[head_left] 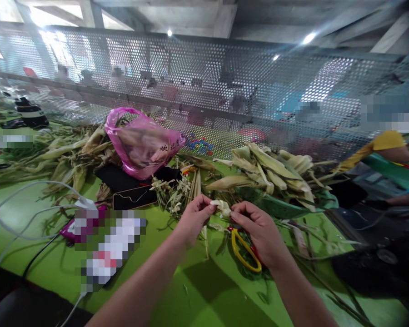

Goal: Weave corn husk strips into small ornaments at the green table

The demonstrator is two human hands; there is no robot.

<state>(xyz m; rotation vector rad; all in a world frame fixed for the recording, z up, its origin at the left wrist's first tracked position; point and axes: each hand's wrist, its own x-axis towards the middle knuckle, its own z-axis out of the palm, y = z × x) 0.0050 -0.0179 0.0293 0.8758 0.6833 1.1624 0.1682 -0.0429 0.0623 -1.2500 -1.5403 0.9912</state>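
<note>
Between my two hands is a small piece of pale corn husk (pixel 222 208), curled and knotted-looking. My left hand (pixel 197 217) pinches its left end between thumb and fingertips. On the other side, my right hand (pixel 255 225) grips the right end, also in a pinch. Just below my right hand lie scissors with yellow handles (pixel 240 254), partly covered by that hand, and a red part shows beside them. Dried husk scraps and thin strips (pixel 179 193) are scattered on the table beyond my fingers.
The green table (pixel 163 290) has a green basket (pixel 293 206) heaped with corn husks (pixel 269 168). A pink plastic bag (pixel 141 145), a phone (pixel 134 197), a purple power strip (pixel 98 218) and white cables stand left. A perforated metal screen (pixel 204 95) rises behind. A co-worker's yellow sleeve (pixel 388 141) shows right.
</note>
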